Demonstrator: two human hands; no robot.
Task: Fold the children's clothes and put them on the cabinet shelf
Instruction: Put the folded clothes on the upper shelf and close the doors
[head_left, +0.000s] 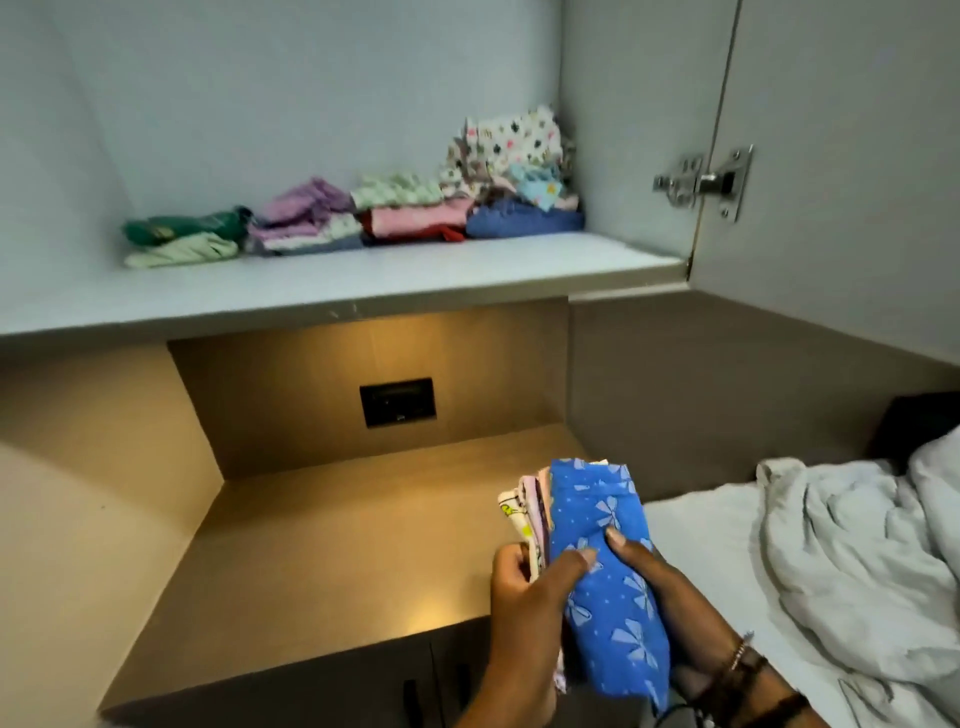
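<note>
Both hands hold a small stack of folded clothes (597, 551) low in the view, above the front right corner of the tabletop (322, 561). Left hand (524, 597) grips the stack's left edge, thumb across the front of the blue bow-print piece on top, fingers wrapped behind. Right hand (660, 587) supports the right side from below, thumb pressed on the blue fabric. Stack is tilted, top end pointing up toward the shelf (363, 280). Under the blue piece, edges of pink and white printed items show on the left.

On the shelf, a row of folded clothes sits toward the back: green pile (182, 239) at left, then lilac pile (306, 223), pink/red pile w/ a green-print piece on top (410, 213), and a taller pile (514, 176) at right w/ a dotted white item on top and a blue one at the bottom. Front of shelf is bare.

Cabinet door (841, 156) stands open at right, hinge (706, 182) visible. Dark socket plate (397, 401) on the wall behind the tabletop. Bed w/ a rumpled white blanket (852, 545) at lower right.
</note>
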